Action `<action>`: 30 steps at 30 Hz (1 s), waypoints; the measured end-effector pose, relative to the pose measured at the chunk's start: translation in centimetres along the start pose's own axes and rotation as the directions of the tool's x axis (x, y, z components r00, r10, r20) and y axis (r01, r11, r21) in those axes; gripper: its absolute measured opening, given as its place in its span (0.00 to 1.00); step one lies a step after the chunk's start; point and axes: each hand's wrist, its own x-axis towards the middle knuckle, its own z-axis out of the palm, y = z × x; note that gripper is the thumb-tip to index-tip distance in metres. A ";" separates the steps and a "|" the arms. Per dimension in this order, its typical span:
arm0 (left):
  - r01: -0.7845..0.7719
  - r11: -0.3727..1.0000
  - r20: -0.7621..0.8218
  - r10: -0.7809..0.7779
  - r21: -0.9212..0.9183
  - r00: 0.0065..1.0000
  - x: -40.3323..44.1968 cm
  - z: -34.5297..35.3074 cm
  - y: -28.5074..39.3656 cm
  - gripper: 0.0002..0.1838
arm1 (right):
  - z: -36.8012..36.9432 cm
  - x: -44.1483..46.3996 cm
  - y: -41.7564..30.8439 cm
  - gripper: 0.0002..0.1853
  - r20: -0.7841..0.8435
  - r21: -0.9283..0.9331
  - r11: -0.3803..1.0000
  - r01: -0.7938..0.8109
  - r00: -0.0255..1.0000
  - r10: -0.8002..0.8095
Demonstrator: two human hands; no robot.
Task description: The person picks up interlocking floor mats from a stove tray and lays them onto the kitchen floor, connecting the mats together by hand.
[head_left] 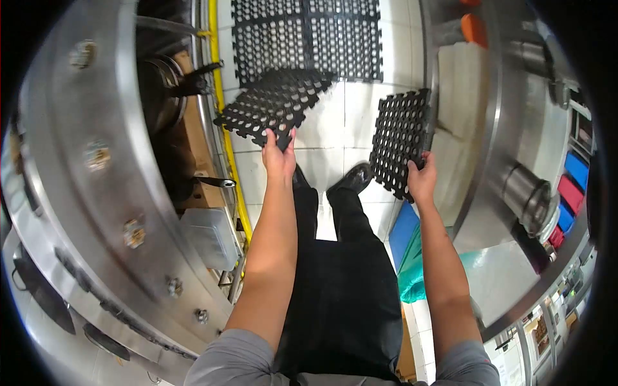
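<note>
My left hand is closed on the near edge of a black perforated rubber floor mat, which tilts up off the tiles. The far side of this piece meets or overlaps the mats laid flat beyond it; I cannot tell if they are joined. On the right, my right hand grips the edge of a smaller black perforated mat piece, held nearly upright beside the steel counter. More black floor mats lie flat on the white tiles ahead.
A yellow pipe runs along the left, below a steel cooking range with knobs. Pan handles stick out from its shelf above a clear plastic container. Steel counters line the right. A green plastic bag hangs near my right arm.
</note>
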 end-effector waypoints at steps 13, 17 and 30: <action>0.228 0.974 -0.401 -0.211 -0.006 0.891 10.5 -9.3 -10.3 0.19 | 9.5 -2.8 6.9 0.14 0.014 0.257 0.953 -0.158 0.987 0.160; 0.210 0.974 -0.410 -0.228 -0.090 0.883 9.8 -10.1 -11.3 0.19 | 9.7 -3.6 6.8 0.14 0.023 0.119 0.970 -0.213 0.977 0.212; 0.101 0.979 -0.427 -0.169 -0.178 0.889 9.2 -9.0 -10.4 0.19 | 9.8 -4.1 9.3 0.19 0.024 0.121 0.983 -0.139 0.990 0.137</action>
